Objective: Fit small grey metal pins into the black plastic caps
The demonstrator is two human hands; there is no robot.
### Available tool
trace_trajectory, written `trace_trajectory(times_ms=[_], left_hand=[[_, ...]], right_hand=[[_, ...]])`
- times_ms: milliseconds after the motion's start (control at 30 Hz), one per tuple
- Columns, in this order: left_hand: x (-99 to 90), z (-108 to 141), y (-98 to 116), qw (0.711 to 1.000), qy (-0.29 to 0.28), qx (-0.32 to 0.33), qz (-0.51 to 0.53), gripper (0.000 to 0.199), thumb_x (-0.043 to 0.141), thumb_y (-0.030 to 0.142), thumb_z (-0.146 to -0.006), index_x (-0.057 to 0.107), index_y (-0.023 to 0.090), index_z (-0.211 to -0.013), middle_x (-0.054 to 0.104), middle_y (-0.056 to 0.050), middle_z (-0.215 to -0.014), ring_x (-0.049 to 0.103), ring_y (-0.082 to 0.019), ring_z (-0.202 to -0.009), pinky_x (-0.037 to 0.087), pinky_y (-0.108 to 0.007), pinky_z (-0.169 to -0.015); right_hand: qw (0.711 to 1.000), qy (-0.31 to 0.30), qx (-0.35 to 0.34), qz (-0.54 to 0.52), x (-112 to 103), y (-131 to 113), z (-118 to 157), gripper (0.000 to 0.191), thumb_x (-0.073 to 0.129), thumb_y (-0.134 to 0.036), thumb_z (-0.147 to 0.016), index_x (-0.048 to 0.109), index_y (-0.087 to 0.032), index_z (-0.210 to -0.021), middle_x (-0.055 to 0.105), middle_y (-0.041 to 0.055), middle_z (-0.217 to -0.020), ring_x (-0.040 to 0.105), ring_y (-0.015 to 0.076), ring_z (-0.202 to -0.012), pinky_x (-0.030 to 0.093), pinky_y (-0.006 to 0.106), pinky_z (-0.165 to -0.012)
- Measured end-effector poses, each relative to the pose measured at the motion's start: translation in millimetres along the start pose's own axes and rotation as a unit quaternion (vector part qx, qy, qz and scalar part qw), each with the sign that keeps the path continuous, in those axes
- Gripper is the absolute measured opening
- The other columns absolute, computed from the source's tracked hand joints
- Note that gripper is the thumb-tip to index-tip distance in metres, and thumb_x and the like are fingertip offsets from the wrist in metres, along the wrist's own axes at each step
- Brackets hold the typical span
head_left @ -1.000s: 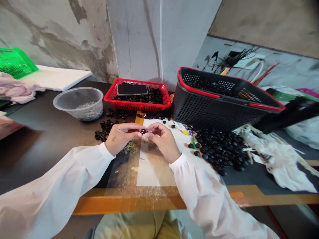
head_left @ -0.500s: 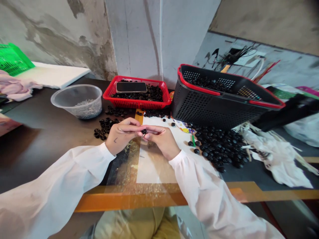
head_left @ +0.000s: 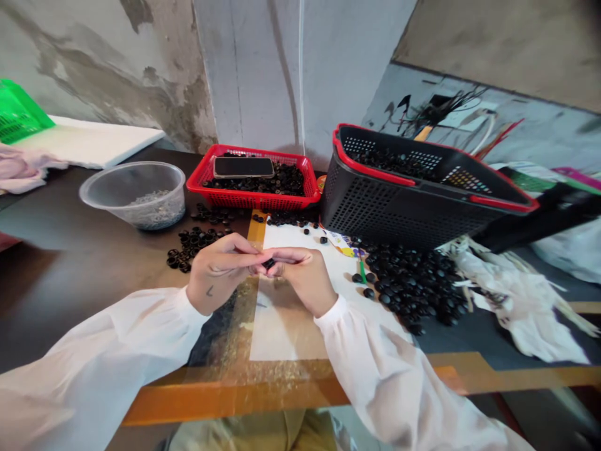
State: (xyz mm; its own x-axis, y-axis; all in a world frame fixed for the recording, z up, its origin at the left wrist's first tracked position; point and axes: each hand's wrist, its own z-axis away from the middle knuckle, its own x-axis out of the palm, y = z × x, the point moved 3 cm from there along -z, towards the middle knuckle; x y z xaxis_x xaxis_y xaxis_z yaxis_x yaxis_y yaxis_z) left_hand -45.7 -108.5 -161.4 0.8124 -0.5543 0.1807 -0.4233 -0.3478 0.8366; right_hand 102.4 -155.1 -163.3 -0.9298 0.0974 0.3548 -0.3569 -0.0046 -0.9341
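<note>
A small black round piece [head_left: 268,264] is pinched between the fingertips of both hands, above a white sheet [head_left: 277,326]. My left hand [head_left: 220,269] is closed on it from the left, and my right hand [head_left: 303,275] from the right, the fingertips of the two meeting. Fingers cover most of the piece, so its detail is hidden. Left of my left hand lies a group of black ring-like pieces [head_left: 188,247]. A large heap of black rounded pieces [head_left: 413,282] spreads to the right of my right hand.
Behind the hands stands a red basket [head_left: 253,202] of small dark parts, with a phone [head_left: 244,167] on top. A clear tub [head_left: 131,194] holds thin metal bits. At right are a tall black basket [head_left: 389,207] and white cloth [head_left: 521,307]. Tape lines the table edge [head_left: 235,396].
Both hands stay together on the small black piece, with the fingers slightly shifted around it. The whole view has moved a little, so hands and sheet sit slightly lower and further left.
</note>
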Motion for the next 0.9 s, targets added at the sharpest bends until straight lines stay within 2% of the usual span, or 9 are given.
trace_trajectory(times_ms=[100, 167, 233, 333, 533, 633, 733, 800, 900], left_hand=[[-4.7, -4.7, 4.3, 0.992, -0.029, 0.074, -0.102, 0.020, 0.078, 0.028, -0.083, 0.080, 0.032, -0.102, 0.068, -0.003, -0.089, 0.070, -0.016, -0.075, 0.064, -0.029, -0.069], [-8.5, -7.8, 6.8, 0.969, -0.041, 0.122, -0.209, 0.025, 0.077, 0.022, -0.083, 0.079, 0.033, -0.105, 0.070, -0.003, -0.090, 0.067, -0.013, -0.074, 0.060, -0.026, -0.065], [-11.7, -9.7, 7.5, 0.951, -0.048, 0.144, -0.269, 0.027, 0.076, 0.020, -0.083, 0.078, 0.035, -0.106, 0.071, -0.003, -0.092, 0.065, -0.013, -0.073, 0.057, -0.026, -0.063], [-14.1, -9.4, 5.8, 0.956, -0.043, 0.130, -0.260, 0.022, 0.075, 0.022, -0.084, 0.080, 0.034, -0.102, 0.071, -0.004, -0.092, 0.066, -0.015, -0.073, 0.058, -0.029, -0.065], [-9.3, 0.6, -1.9, 0.991, -0.022, 0.082, -0.104, 0.015, 0.078, 0.023, -0.081, 0.081, 0.029, -0.095, 0.065, -0.004, -0.092, 0.068, -0.016, -0.078, 0.062, -0.030, -0.070], [-7.9, 4.6, -8.0, 0.996, 0.005, 0.010, -0.089, 0.008, 0.080, 0.026, -0.079, 0.080, 0.024, -0.087, 0.067, -0.004, -0.088, 0.067, -0.016, -0.078, 0.060, -0.027, -0.066], [-7.6, 5.0, -12.7, 0.996, 0.019, -0.060, -0.066, 0.012, 0.080, 0.033, -0.079, 0.076, 0.022, -0.081, 0.068, -0.004, -0.083, 0.068, -0.019, -0.079, 0.060, -0.029, -0.067], [-8.2, 2.1, -11.1, 0.996, 0.007, -0.029, -0.081, 0.012, 0.080, 0.035, -0.080, 0.077, 0.023, -0.081, 0.068, -0.004, -0.084, 0.068, -0.019, -0.079, 0.060, -0.031, -0.069], [-11.2, -3.6, -3.5, 0.980, -0.018, 0.098, -0.173, 0.009, 0.075, 0.029, -0.084, 0.079, 0.027, -0.092, 0.066, -0.003, -0.091, 0.066, -0.016, -0.076, 0.059, -0.029, -0.067]], right_hand=[[1.000, -0.013, -0.006, 0.011, -1.8, -4.5, -1.1, 0.026, 0.080, -0.015, -0.060, 0.081, -0.023, -0.084, 0.078, -0.0011, -0.080, 0.070, 0.0145, -0.073, 0.058, 0.030, -0.078], [0.999, -0.028, -0.019, 0.024, -2.5, -6.7, -1.7, 0.028, 0.082, -0.019, -0.061, 0.080, -0.024, -0.089, 0.078, -0.0008, -0.086, 0.071, 0.0159, -0.079, 0.058, 0.031, -0.081], [0.998, -0.044, -0.034, 0.043, -3.3, -7.3, -3.0, 0.030, 0.083, -0.020, -0.062, 0.080, -0.024, -0.092, 0.079, -0.0008, -0.088, 0.071, 0.0162, -0.081, 0.057, 0.031, -0.082], [0.994, -0.058, -0.050, 0.077, -4.6, -5.7, -5.8, 0.032, 0.082, -0.019, -0.064, 0.080, -0.025, -0.096, 0.079, -0.0010, -0.088, 0.071, 0.0156, -0.079, 0.057, 0.030, -0.081], [0.995, -0.039, -0.058, 0.067, -3.8, -0.6, -5.0, 0.028, 0.080, -0.014, -0.062, 0.081, -0.026, -0.087, 0.079, -0.0017, -0.084, 0.072, 0.0165, -0.080, 0.057, 0.033, -0.087], [0.997, -0.001, -0.045, 0.065, -5.2, 3.1, -1.2, 0.024, 0.079, -0.014, -0.060, 0.082, -0.023, -0.082, 0.079, -0.0009, -0.078, 0.071, 0.0172, -0.075, 0.058, 0.035, -0.084], [0.996, 0.012, -0.039, 0.075, -5.4, 5.4, -0.1, 0.019, 0.076, -0.014, -0.062, 0.081, -0.022, -0.079, 0.078, -0.0006, -0.077, 0.070, 0.0169, -0.073, 0.058, 0.035, -0.083], [0.996, 0.003, -0.049, 0.079, -3.9, 4.3, -1.9, 0.018, 0.076, -0.016, -0.064, 0.081, -0.022, -0.080, 0.078, -0.0008, -0.079, 0.071, 0.0168, -0.075, 0.058, 0.034, -0.083], [0.990, -0.025, -0.088, 0.109, -1.8, -3.1, -6.3, 0.022, 0.079, -0.023, -0.067, 0.081, -0.024, -0.089, 0.079, -0.0002, -0.085, 0.071, 0.0181, -0.079, 0.058, 0.033, -0.081]])
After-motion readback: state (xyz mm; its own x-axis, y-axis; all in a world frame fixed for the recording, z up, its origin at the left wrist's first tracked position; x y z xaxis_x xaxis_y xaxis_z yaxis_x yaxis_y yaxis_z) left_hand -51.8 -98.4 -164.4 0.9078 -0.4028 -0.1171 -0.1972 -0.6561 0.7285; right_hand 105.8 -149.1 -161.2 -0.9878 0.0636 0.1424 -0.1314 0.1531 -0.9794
